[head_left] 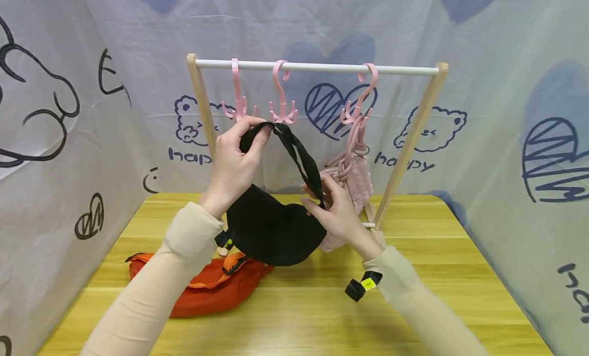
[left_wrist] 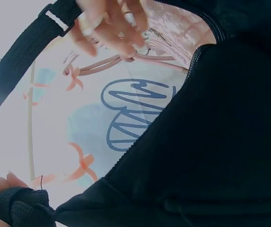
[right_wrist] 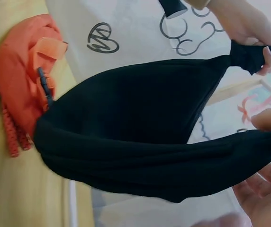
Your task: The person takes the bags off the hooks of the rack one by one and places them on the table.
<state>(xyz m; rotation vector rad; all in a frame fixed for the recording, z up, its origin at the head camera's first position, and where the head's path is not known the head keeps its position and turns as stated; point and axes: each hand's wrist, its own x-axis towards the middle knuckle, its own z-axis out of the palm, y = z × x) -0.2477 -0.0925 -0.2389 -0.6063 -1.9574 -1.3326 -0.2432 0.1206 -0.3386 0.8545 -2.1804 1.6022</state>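
Note:
A black waist bag (head_left: 276, 230) with a zipper and a webbing strap (head_left: 299, 154) hangs in the air between both hands. My left hand (head_left: 235, 159) pinches the strap near its top, just below the pink hooks on the rail. My right hand (head_left: 338, 210) grips the bag's right end where the strap joins it, thumb on the near side. The left wrist view shows a buckle slider (left_wrist: 57, 21) on the strap. Nearest above the left hand are a left pink hook (head_left: 239, 97) and a middle pink hook (head_left: 281, 97), neither touching the bag.
A wooden rack with a white rail (head_left: 322, 67) stands on the yellow wood-grain table (head_left: 414, 294). Its right pink hook (head_left: 365, 92) bears a pink fluffy bag (head_left: 359, 179). An orange-red bag (head_left: 225, 294) lies at the table's left. Printed cloth (head_left: 497, 115) surrounds the table.

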